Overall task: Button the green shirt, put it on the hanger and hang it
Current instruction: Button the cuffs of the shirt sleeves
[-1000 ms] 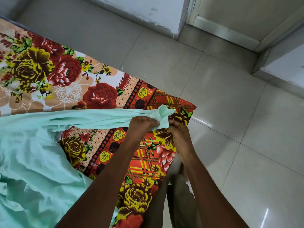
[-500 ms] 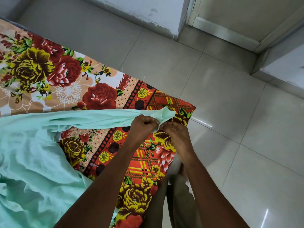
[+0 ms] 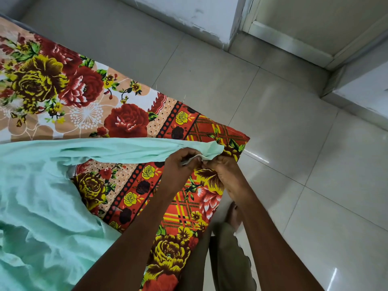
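Observation:
The pale green shirt point(image 3: 37, 206) lies spread over the left of a floral bedsheet point(image 3: 88, 101). One long sleeve point(image 3: 117, 150) stretches right toward the bed's corner. My left hand point(image 3: 180, 164) and my right hand point(image 3: 222, 169) meet at the sleeve's cuff point(image 3: 210, 152), both pinching its fabric between fingertips. The cuff's tip sticks up beyond my fingers. Any button is hidden by my fingers. No hanger is in view.
The bed's corner point(image 3: 241, 141) ends just right of my hands. Glossy grey floor tiles point(image 3: 294, 164) fill the right side. A white wall corner point(image 3: 210, 24) and a door frame point(image 3: 294, 43) stand at the top. My foot point(image 3: 234, 215) and trouser leg show below my right forearm.
My hands have stayed at the cuff and drawn closer together, fingers working the fabric. The cuff's tip has shifted slightly. The shirt's body has not moved.

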